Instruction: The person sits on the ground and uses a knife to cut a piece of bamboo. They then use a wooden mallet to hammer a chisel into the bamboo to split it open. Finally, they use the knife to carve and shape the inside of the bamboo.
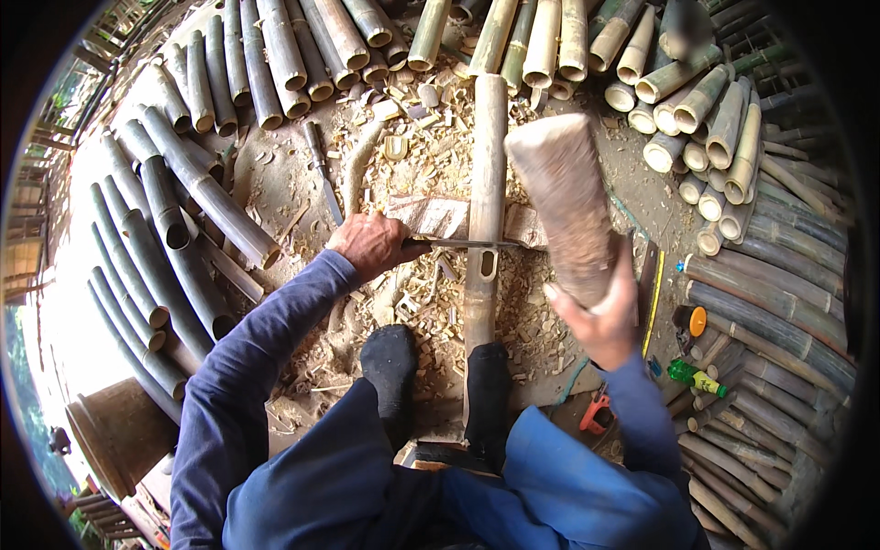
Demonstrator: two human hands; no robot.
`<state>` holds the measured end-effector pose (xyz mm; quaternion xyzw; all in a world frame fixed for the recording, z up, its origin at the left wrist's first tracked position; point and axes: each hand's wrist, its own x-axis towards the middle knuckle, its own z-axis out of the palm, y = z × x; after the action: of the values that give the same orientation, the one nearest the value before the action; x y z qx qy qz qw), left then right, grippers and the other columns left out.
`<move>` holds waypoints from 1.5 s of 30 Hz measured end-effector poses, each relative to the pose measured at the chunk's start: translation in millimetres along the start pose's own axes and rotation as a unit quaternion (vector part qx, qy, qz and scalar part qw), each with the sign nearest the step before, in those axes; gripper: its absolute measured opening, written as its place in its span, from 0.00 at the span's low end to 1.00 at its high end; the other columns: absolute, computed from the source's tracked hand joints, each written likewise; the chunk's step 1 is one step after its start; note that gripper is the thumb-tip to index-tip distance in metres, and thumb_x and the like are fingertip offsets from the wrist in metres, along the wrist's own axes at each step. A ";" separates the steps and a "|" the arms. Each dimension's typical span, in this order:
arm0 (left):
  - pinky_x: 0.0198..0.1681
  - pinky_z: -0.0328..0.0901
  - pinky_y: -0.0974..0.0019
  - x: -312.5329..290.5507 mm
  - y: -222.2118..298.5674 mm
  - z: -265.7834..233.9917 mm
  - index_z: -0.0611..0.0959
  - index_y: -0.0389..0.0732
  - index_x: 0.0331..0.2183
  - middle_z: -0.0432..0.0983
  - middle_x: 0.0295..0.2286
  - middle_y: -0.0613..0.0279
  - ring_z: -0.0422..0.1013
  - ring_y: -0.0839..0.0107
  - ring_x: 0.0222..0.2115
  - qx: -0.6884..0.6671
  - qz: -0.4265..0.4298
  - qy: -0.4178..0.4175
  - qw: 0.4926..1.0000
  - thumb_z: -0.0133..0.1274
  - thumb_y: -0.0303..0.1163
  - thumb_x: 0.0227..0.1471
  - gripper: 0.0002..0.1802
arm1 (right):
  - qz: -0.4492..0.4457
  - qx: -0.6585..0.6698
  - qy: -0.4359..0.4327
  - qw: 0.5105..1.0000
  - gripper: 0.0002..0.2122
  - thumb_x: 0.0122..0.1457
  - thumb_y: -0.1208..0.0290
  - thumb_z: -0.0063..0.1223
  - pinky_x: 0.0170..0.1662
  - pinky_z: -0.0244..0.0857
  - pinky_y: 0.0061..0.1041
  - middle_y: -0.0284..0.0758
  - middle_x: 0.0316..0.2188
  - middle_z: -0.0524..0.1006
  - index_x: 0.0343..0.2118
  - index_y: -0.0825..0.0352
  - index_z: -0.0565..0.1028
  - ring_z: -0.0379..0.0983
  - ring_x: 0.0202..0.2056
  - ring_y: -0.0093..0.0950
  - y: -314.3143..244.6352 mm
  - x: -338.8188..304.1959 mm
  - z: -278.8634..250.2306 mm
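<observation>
My left hand [369,246] is closed round the handle of a knife [454,243]. Its blade lies crosswise over a bamboo pole [486,170], just above an oblong slot cut in the wall. My right hand [600,323] grips the lower end of a thick, rough wooden billet [561,197], raised beside the pole and slightly blurred. A piece of wood [426,216] lies under the pole, crossing it. My right foot in a black sock [487,390] rests against the near end of the pole, and the left foot [389,367] stands beside it.
Chips [440,312] litter the ground. Another knife [323,174] lies beyond my left hand. Bamboo lengths are stacked at left [215,197], back [541,41] and right [775,312]. A bucket [119,440] stands lower left; an orange-handled tool [598,414] and green bottle [697,377] lie right.
</observation>
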<state>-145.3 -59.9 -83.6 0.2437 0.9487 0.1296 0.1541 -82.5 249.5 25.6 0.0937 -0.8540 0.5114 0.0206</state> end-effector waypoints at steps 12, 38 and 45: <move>0.26 0.71 0.56 5.9 -13.0 6.9 0.89 0.43 0.31 0.77 0.17 0.52 0.76 0.57 0.19 -0.010 -0.015 -0.030 0.999 0.54 0.62 0.53 0.30 | -0.088 -0.062 0.072 0.992 0.27 0.44 0.75 0.61 0.43 0.72 0.36 0.44 0.38 0.76 0.49 0.69 0.64 0.77 0.40 0.36 -37.1 58.7 -5.3; 0.28 0.70 0.54 27.5 -35.3 14.5 0.87 0.35 0.28 0.74 0.15 0.49 0.75 0.54 0.18 -0.077 0.040 -0.133 0.987 0.56 0.59 0.54 0.31 | -0.086 -0.027 0.016 0.996 0.26 0.43 0.71 0.64 0.48 0.69 0.34 0.44 0.39 0.76 0.46 0.73 0.68 0.75 0.42 0.36 -43.3 101.2 -17.9; 0.32 0.72 0.59 39.5 -26.6 9.9 0.88 0.39 0.27 0.80 0.18 0.59 0.77 0.67 0.20 -0.134 0.007 -0.214 0.968 0.56 0.62 0.53 0.31 | 0.169 -0.233 -0.254 0.923 0.32 0.44 0.70 0.63 0.50 0.73 0.36 0.55 0.46 0.76 0.51 0.77 0.63 0.77 0.47 0.38 38.5 43.5 37.0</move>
<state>-186.0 -61.0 -110.3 0.2496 0.8659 0.2015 0.3839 -129.9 228.7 -19.8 0.0668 -0.9289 0.2529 -0.2623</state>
